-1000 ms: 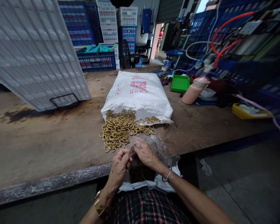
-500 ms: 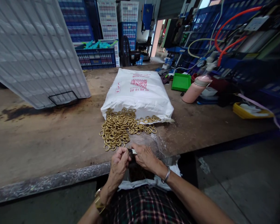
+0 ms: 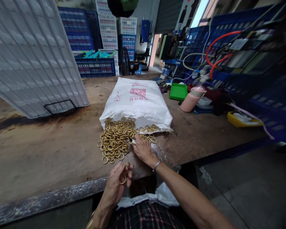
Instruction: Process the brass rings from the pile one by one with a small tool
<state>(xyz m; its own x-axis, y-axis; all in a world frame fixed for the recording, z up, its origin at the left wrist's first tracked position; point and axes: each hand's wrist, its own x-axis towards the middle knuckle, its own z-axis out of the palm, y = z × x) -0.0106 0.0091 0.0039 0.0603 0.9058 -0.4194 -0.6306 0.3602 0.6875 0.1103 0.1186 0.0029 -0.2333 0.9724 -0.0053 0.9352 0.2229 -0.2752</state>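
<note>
Brass-coloured rings lie heaped on the table, spilling from the mouth of a white woven sack with red print. My left hand, near the table's front edge, has its fingers closed on a few rings. Over the right side of the heap reaches my right hand, closed around a small tool with a whitish handle and a dark end. The tool's exact kind is too small to tell. Its tip is close to the rings; whether it touches one I cannot tell.
A large pale ribbed plastic crate stands tilted at the left. Toward the right are a green tray, a pink bottle and a yellow tray. Blue crates stand behind the table. White material lies across my lap.
My hands were together at the table edge and have parted. The right has moved forward to the heap with the tool; the left stays near the edge, rings now showing. The view tilted up.
</note>
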